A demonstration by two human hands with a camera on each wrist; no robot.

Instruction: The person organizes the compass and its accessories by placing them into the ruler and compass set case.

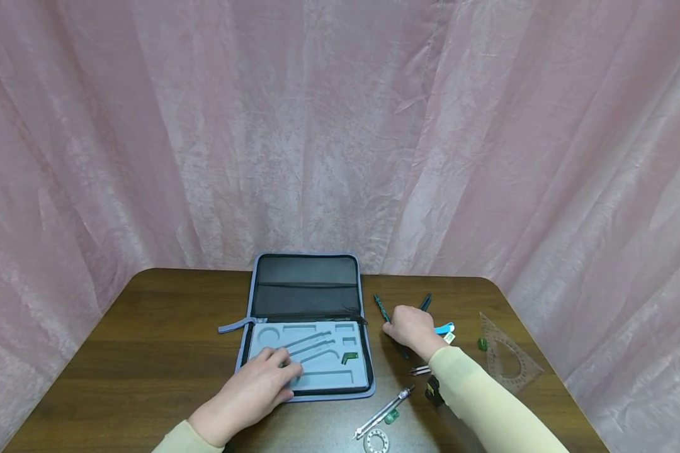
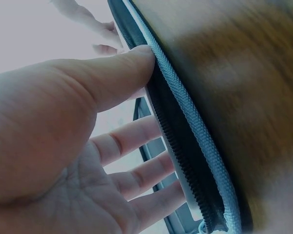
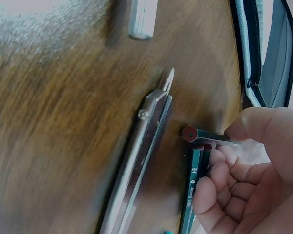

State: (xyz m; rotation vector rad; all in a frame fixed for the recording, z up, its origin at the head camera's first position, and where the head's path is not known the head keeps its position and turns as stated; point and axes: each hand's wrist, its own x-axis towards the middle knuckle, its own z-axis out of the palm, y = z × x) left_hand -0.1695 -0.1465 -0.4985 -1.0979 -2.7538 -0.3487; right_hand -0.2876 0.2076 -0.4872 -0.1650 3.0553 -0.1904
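My left hand (image 1: 266,380) rests on the front left of an unzipped case (image 1: 243,358), its thumb on the zip edge and its fingers spread over the pale moulded tray (image 1: 328,379). A small green piece (image 1: 349,358) lies among the tray's slots. Right of the case, my right hand (image 1: 412,328) pinches a dark green pencil (image 3: 205,136) between thumb and fingers. Another green pencil (image 3: 189,190), marked HB, lies just under it, touching the fingers. Next to these on the table is a metal compass (image 3: 136,156), partly hidden by the sleeve in the head view.
A second silver compass (image 1: 382,413), a green lump (image 1: 391,416) and a white ring (image 1: 376,441) lie near the front. At the right are a clear set square (image 1: 510,358) and a green piece (image 1: 482,344). A black item (image 1: 433,391) sits beside the right sleeve.
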